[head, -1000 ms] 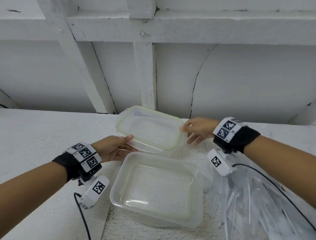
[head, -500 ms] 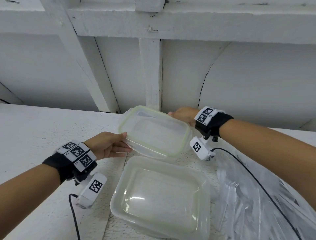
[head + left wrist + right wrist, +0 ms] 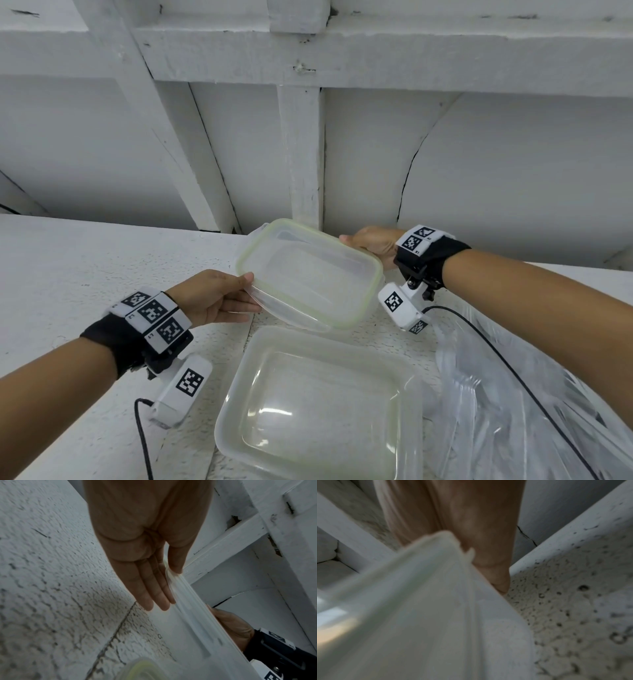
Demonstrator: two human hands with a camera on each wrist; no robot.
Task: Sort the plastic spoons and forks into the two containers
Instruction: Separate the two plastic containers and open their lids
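Observation:
A clear plastic container with a pale green rim (image 3: 308, 274) is held tilted above the white table, between both hands. My left hand (image 3: 248, 291) pinches its near left edge, thumb on top and fingers flat underneath; the left wrist view shows that pinch (image 3: 169, 582) on the thin edge (image 3: 192, 601). My right hand (image 3: 356, 241) grips the far right corner, seen blurred in the right wrist view (image 3: 488, 561). A second clear container (image 3: 236, 387) sits on the table just below. Clear plastic cutlery (image 3: 472, 394) lies inside a transparent bag (image 3: 513, 428) at the right.
The white painted table (image 3: 85, 274) has a rough surface and ends at a white wall with beams (image 3: 301, 154) behind the containers. Black cables run from both wrist cameras, one across the bag (image 3: 496, 356).
The right hand slid from the container's right edge to its far right corner. The container has risen a little and tilted towards me. The left hand keeps its hold.

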